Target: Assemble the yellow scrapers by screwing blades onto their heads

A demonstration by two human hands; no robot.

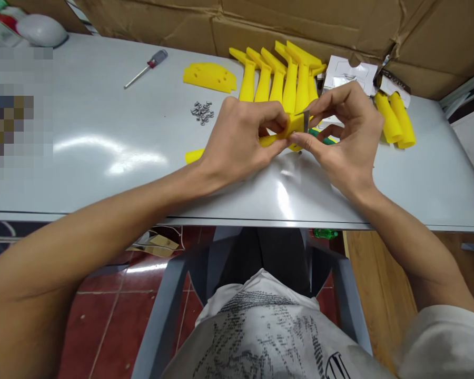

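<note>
My left hand [243,137] is closed round a yellow plastic handle [194,156], whose rounded end sticks out to the left below my wrist. My right hand [345,137] pinches a thin grey metal blade [306,122] against the wider end of that handle. Both hands meet just above the table, fingertips almost touching. Partly hidden beneath my right fingers lies a green and yellow item [323,138], of a kind I cannot make out. Behind my hands, several similar yellow handles [263,84] with angled heads lie in a row.
A pile of small screws [202,112] lies left of the handles, near a flat yellow plate [209,77] with holes. Farther left is a screwdriver [147,68]. Two yellow tubes [397,120] and a white box [349,73] are at right. Cardboard [161,23] lines the table's back.
</note>
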